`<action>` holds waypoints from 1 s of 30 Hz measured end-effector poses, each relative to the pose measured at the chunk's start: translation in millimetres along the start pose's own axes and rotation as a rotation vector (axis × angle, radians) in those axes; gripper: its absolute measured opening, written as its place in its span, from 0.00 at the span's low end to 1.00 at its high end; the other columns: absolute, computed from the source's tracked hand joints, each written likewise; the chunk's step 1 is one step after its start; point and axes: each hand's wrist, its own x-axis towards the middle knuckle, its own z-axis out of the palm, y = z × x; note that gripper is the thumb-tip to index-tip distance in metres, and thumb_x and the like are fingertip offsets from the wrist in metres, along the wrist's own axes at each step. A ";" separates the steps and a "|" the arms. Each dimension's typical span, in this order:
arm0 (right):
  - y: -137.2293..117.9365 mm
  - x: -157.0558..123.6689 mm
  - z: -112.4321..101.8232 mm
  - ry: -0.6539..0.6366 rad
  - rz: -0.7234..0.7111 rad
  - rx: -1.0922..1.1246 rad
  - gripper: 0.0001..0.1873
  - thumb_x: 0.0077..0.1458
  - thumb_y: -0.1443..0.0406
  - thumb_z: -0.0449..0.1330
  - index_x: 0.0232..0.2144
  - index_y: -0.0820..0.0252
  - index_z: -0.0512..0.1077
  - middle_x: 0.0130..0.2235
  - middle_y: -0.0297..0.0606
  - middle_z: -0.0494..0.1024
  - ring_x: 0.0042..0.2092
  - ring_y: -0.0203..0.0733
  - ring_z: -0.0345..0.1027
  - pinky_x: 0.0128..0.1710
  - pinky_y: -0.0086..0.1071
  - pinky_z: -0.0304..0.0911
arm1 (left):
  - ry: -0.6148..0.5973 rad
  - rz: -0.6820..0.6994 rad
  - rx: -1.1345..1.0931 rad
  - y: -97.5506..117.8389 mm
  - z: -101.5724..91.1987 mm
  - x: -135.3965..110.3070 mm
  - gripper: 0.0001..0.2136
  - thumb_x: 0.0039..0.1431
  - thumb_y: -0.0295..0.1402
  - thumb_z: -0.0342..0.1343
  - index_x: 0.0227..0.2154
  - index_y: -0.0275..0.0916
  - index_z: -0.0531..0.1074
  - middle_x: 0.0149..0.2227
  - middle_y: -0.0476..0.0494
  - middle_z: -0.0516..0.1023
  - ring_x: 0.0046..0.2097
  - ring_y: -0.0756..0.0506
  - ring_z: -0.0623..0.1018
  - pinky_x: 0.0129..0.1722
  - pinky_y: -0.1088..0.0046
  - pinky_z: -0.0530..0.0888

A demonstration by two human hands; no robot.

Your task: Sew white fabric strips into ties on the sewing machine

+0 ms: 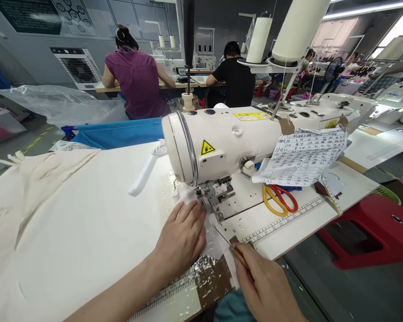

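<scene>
My left hand lies flat on a thin white cloth, its fingers stretched out close to the needle area of a white sewing machine. The cloth runs under the machine's presser foot, which my fingertips partly hide. In my right hand is an awl, gripped by its wooden handle. Its thin metal shaft points up and left over the cloth toward the presser foot. My fingers cover part of the handle.
Scissors with yellow and red handles lie right of the machine, below handwritten sheets. Cream cloth spreads over the table's left side. A red stool stands at right. Co-workers sit at machines beyond.
</scene>
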 end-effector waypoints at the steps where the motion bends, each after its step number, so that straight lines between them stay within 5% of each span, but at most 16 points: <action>1: 3.0 -1.6 -2.1 0.010 0.014 0.010 0.12 0.69 0.68 0.45 0.48 0.54 0.65 0.34 0.32 0.78 0.28 0.41 0.74 0.25 0.30 0.63 | -0.005 -0.005 0.004 1.6 -0.1 -0.3 0.21 0.71 0.36 0.40 0.54 0.30 0.73 0.56 0.36 0.76 0.60 0.36 0.70 0.62 0.55 0.59; 30: 21.1 -9.0 -7.6 0.000 0.167 0.204 0.12 0.72 0.59 0.48 0.50 0.52 0.68 0.32 0.33 0.78 0.28 0.39 0.74 0.27 0.24 0.67 | -0.087 0.017 0.018 13.1 -1.2 -7.4 0.22 0.67 0.33 0.44 0.58 0.26 0.68 0.59 0.30 0.72 0.61 0.35 0.69 0.62 0.56 0.64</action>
